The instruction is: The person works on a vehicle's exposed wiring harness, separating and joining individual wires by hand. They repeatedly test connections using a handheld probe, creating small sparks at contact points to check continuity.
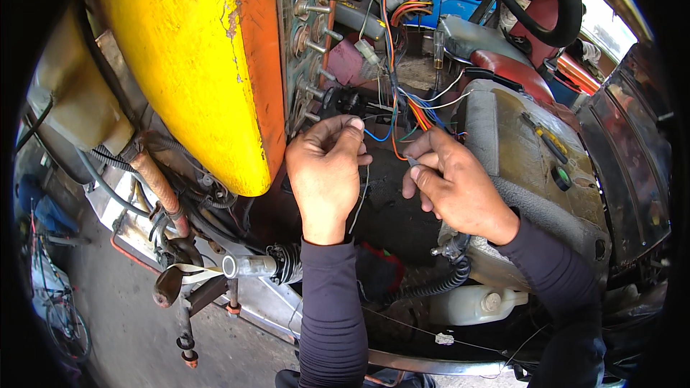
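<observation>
My left hand is closed, thumb and fingertips pinched together beside the hanging wires. A blue wire curves close to its thumb; whether the fingers hold it I cannot tell. Below that hand hangs a thin white wire. To the right, my right hand pinches the end of an orange wire, with a small grey piece showing at the fingertips. Both wires run up to a loose bundle of coloured wires, from which several white and blue ends stick out. A black round part sits just above my left hand.
A yellow and orange panel with a row of metal studs stands at left. On the grey padded cover lie yellow-and-black pliers and a tape roll. A white plastic container sits below; the steering wheel is upper right.
</observation>
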The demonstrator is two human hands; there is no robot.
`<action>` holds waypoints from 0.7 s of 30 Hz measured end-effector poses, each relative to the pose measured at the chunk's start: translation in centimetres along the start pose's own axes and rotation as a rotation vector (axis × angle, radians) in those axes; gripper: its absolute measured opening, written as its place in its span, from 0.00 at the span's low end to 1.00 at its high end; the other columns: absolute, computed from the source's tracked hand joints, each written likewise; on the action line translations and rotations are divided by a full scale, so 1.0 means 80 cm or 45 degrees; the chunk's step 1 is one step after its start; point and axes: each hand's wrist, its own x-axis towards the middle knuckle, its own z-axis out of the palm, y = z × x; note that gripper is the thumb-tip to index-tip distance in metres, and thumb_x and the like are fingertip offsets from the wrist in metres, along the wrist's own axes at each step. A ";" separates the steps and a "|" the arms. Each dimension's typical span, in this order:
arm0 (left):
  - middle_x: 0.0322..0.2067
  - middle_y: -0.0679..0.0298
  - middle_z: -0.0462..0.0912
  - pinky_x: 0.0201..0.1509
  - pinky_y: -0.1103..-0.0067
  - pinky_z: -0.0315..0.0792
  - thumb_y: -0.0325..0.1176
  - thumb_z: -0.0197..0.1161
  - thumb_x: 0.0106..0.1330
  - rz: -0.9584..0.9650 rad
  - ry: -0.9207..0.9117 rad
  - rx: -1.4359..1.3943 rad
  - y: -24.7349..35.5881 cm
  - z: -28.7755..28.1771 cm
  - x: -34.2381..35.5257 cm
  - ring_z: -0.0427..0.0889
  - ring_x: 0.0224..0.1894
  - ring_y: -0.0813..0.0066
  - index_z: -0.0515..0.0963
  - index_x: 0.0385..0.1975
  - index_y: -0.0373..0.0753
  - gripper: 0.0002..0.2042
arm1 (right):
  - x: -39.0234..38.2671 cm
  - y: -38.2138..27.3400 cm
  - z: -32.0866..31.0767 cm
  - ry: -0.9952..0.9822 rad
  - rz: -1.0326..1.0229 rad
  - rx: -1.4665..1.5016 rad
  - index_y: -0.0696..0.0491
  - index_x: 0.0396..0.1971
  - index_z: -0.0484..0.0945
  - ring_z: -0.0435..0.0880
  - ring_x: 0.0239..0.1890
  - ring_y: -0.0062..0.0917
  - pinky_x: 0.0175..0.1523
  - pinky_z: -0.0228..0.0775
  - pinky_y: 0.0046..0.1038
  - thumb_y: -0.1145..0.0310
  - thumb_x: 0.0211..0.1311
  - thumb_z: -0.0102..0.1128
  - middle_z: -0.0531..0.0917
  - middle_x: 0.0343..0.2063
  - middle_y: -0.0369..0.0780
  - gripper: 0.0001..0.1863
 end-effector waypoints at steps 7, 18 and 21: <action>0.29 0.64 0.84 0.33 0.79 0.83 0.29 0.67 0.72 -0.011 -0.019 0.052 0.002 0.001 0.000 0.82 0.29 0.80 0.85 0.41 0.27 0.09 | -0.006 0.006 -0.006 -0.016 -0.109 -0.034 0.63 0.51 0.69 0.84 0.29 0.26 0.39 0.76 0.30 0.82 0.69 0.48 0.86 0.28 0.44 0.12; 0.28 0.65 0.84 0.32 0.81 0.82 0.26 0.66 0.72 0.005 -0.009 0.009 -0.006 -0.002 0.002 0.81 0.28 0.82 0.85 0.41 0.27 0.07 | -0.016 -0.045 -0.062 0.094 -0.042 0.121 0.58 0.60 0.67 0.76 0.21 0.15 0.22 0.67 0.19 0.79 0.74 0.49 0.85 0.29 0.40 0.17; 0.28 0.65 0.84 0.32 0.81 0.82 0.27 0.66 0.72 0.005 0.003 0.021 -0.006 -0.003 0.002 0.81 0.28 0.82 0.85 0.41 0.27 0.08 | -0.014 -0.045 -0.067 0.110 -0.059 0.139 0.59 0.60 0.67 0.76 0.21 0.15 0.22 0.68 0.19 0.78 0.74 0.49 0.85 0.29 0.41 0.17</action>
